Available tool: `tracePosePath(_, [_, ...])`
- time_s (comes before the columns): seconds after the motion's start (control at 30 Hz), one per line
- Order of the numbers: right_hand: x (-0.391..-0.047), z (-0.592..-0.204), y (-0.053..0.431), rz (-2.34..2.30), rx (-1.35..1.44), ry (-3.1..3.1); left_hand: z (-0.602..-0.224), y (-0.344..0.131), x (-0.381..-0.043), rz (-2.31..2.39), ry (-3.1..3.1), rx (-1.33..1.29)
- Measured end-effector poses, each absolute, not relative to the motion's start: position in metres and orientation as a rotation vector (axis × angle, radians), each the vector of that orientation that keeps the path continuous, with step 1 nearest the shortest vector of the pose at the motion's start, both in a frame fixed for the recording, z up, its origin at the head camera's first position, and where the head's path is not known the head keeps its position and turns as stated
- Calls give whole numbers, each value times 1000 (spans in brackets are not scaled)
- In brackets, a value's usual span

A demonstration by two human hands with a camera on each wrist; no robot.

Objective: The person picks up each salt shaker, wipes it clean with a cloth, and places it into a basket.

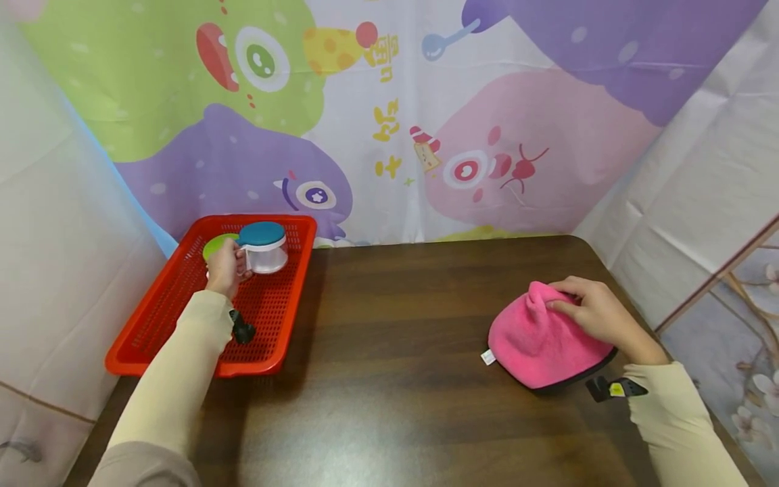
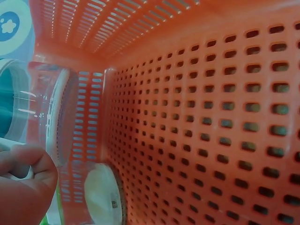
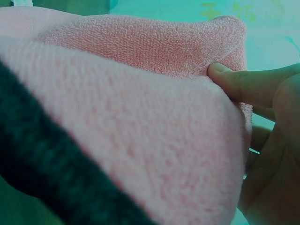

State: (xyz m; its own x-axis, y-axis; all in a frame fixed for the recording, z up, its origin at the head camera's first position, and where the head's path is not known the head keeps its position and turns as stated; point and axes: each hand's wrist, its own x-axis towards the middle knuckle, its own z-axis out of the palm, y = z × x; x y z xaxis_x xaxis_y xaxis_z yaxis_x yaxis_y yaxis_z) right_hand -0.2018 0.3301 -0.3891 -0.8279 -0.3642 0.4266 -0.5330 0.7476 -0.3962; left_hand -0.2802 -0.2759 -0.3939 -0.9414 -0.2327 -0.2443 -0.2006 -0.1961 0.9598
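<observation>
My left hand [image 1: 226, 267] grips the white handle of a clear seasoning jar [image 1: 268, 258] with a blue lid, held upright over the far part of the red basket [image 1: 282, 325]. In the left wrist view the fingers [image 2: 40, 161] curl round that handle. A second clear container with a green lid [image 1: 218, 245] is in the basket, partly hidden by the hand. At the right, my right hand [image 1: 593, 311] pinches the top of a pink towelling cloth [image 1: 541, 338] with a dark edge and a small white tag. The thumb [image 3: 243, 84] presses into its fold in the right wrist view.
The red basket has slotted walls and floor and stands at the left of a brown wooden table [image 1: 389, 338]. A cartoon-printed curtain [image 1: 389, 203] hangs along the back edge, with pale sheets at both sides.
</observation>
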Motion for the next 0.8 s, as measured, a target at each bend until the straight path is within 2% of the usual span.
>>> tracePosePath(0.43, [-203, -395, 333, 778, 685, -2708, -407, -286, -292, -2421, -2103, 430])
tracePosePath(0.8, [-211, -412, 345, 786, 575, -2842, -418, -294, -303, -2421, -2151, 495])
